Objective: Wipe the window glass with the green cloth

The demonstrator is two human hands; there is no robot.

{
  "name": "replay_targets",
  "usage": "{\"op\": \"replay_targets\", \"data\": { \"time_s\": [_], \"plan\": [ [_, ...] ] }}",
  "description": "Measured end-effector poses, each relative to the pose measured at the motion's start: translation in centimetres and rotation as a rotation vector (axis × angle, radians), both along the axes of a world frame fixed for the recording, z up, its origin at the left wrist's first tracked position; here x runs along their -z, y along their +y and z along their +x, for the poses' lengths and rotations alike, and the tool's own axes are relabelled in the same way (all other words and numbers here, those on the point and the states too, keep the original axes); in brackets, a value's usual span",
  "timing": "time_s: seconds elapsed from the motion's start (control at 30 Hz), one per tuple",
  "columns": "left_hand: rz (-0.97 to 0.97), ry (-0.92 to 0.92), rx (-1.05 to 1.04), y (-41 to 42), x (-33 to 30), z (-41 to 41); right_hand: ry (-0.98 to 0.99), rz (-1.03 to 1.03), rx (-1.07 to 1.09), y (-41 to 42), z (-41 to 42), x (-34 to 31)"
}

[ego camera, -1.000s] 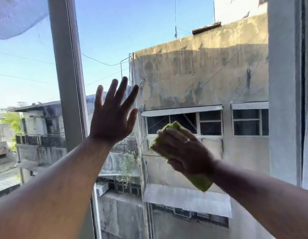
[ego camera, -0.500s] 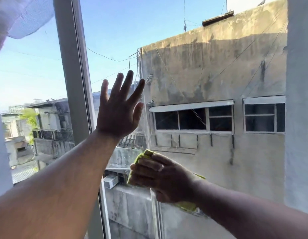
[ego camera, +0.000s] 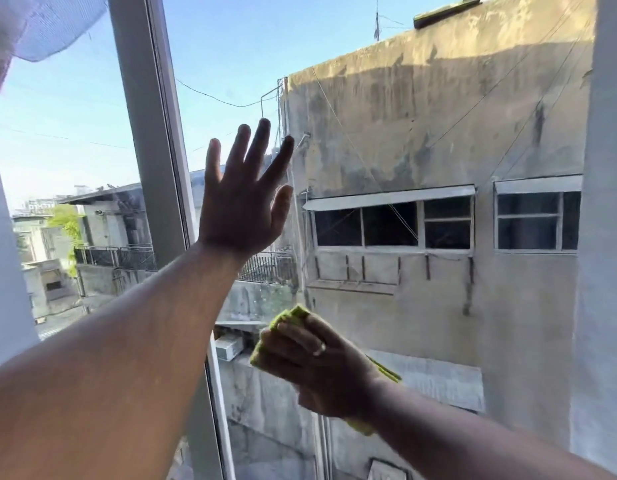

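Your right hand (ego camera: 321, 368) presses the folded, nubby green cloth (ego camera: 289, 315), apparently flat, against window glass (ego camera: 438, 306); your left hand (ego camera: 243, 199) splays empty.

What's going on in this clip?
A person is wiping a window from inside. The right hand presses a folded green cloth against the lower part of the glass. The left hand is flat and open, fingers spread, against the same pane higher up, just right of the grey frame post. Through the glass you see a stained concrete building and blue sky.
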State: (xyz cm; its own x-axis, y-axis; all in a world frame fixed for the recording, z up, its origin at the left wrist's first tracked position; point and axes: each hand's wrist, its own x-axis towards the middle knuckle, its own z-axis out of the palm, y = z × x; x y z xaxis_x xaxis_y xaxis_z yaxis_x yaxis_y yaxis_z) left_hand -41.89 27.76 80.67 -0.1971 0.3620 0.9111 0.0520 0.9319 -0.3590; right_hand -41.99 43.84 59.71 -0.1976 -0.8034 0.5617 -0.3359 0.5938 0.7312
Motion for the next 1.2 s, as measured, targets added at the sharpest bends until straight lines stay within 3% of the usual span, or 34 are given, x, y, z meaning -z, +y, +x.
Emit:
{"op": "replay_targets", "data": {
  "time_s": [0.1,0.23,0.33,0.37,0.43,0.5,0.57,0.6,0.67,0.77,0.83,0.9,0.97,1.1,1.2],
  "plan": [
    [0.003,0.010,-0.012,-0.1,0.2,-0.2,-0.001,-0.064,0.031,8.4,-0.3,-1.4],
    [0.002,0.051,-0.020,0.0,0.2,-0.8,0.083,-0.539,0.165,21.2,-1.3,-10.4],
    [-0.003,0.063,-0.027,0.1,0.2,-0.9,0.115,-0.952,0.170,17.0,-1.9,-17.1],
    [-0.005,0.059,-0.021,0.0,0.1,-0.9,0.130,-1.002,0.150,13.5,-1.8,-17.6],
    [-0.007,0.049,-0.018,-0.1,0.1,-0.7,0.145,-0.815,0.054,6.5,-2.0,-15.3],
    [-0.007,0.036,-0.017,-0.2,0.0,-0.4,0.077,-0.342,-0.064,2.3,-1.5,-10.2],
    [-0.009,0.027,-0.010,-0.2,0.1,-0.4,0.052,0.046,-0.096,4.1,-1.4,-7.7],
    [-0.008,0.028,-0.010,-0.2,0.1,-0.4,0.061,0.105,-0.087,6.8,-1.4,-8.6],
    [-0.003,0.041,-0.017,-0.1,0.0,-0.5,0.115,-0.055,-0.017,13.5,-2.0,-12.6],
    [0.002,0.047,-0.018,0.0,0.2,-0.6,0.174,-0.513,0.160,24.3,-2.9,-19.0],
    [-0.001,0.062,-0.023,0.0,0.2,-0.8,0.141,-0.691,0.209,25.7,-2.9,-20.1],
    [-0.007,0.067,-0.032,-0.2,0.2,-0.9,0.171,-0.818,0.181,21.4,-3.1,-18.5],
    [-0.014,0.070,-0.031,-0.2,0.3,-0.9,0.173,-0.634,0.093,14.8,-3.1,-15.0],
    [-0.025,0.014,-0.038,0.0,0.3,-0.4,-0.029,0.156,-0.133,3.8,-1.0,-6.8],
    [-0.026,-0.066,-0.047,0.1,0.1,0.4,-0.146,0.303,-0.085,2.1,0.2,-5.0]
  ]
}}
